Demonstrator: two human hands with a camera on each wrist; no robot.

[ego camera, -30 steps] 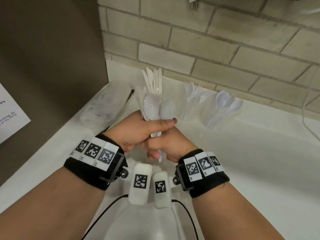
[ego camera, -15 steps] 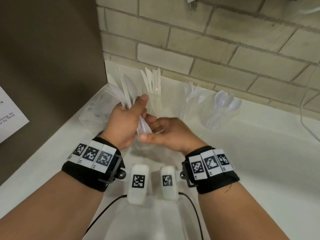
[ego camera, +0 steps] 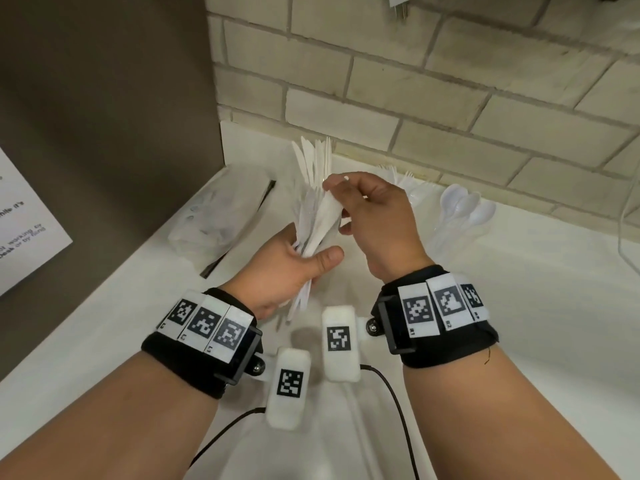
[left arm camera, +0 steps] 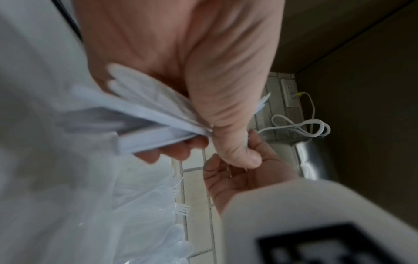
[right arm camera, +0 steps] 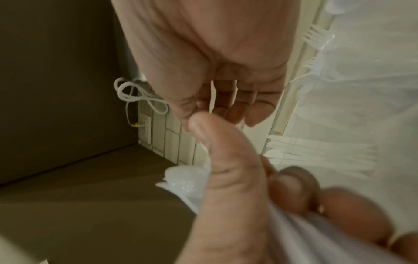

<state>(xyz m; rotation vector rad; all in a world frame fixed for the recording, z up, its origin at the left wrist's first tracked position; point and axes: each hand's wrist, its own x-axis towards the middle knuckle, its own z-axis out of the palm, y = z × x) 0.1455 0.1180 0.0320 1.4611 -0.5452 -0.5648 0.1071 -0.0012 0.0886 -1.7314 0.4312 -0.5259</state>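
My left hand [ego camera: 291, 261] grips a fanned bundle of white plastic cutlery [ego camera: 317, 233] low on the handles, thumb across the front. The left wrist view shows the thumb [left arm camera: 226, 110] pressing the bundle [left arm camera: 144, 116] against the fingers. Just above and to the right, my right hand [ego camera: 377, 216] curls over the bundle's top end. Its index finger and thumb pinch one thin white piece, seen edge-on in the right wrist view [right arm camera: 212, 92]. I cannot tell which kind of piece it is. Both hands hover over the white counter [ego camera: 519, 306].
Against the brick wall stand clear cups of knives [ego camera: 313, 157], forks [ego camera: 405, 180] and spoons [ego camera: 464, 209]. A clear plastic bag [ego camera: 214, 216] lies at the left by a brown panel [ego camera: 104, 116] bearing a paper notice [ego camera: 24, 223]. A white cable [ego camera: 623, 220] hangs at the right.
My left hand has dropped lower and turned the bundle upright. My right hand has risen from beside the handles to the bundle's top end and taken hold of one piece.
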